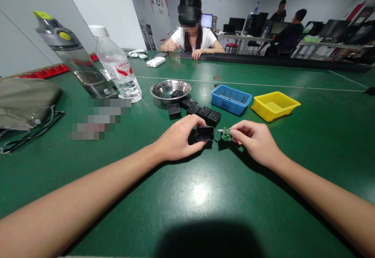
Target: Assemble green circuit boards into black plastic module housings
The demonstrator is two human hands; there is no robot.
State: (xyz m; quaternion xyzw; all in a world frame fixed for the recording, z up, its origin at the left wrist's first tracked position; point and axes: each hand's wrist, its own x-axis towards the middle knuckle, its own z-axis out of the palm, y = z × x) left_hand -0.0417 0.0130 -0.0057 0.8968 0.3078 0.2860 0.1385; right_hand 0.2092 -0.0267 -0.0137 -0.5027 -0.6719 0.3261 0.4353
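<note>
My left hand (181,137) is closed around a small black plastic case (205,134), its hollow side facing me. Thumb and fingers of my right hand (254,139) pinch a small green circuit board (227,134) with pale solder spots. A light-coloured part sticks out from the board toward the case; a narrow gap separates the two. Just beyond my left hand, several similar black cases (204,112) sit in a cluster. Behind them is a round steel bowl (156,91) with black pieces in it.
A blue tray (231,104) and a yellow tray (277,109) stand beyond my right hand. At left are a grey drinking bottle (79,66), a clear water bottle (117,70) and a cloth bag (26,98). Across the green table (181,211), another person (191,35) works.
</note>
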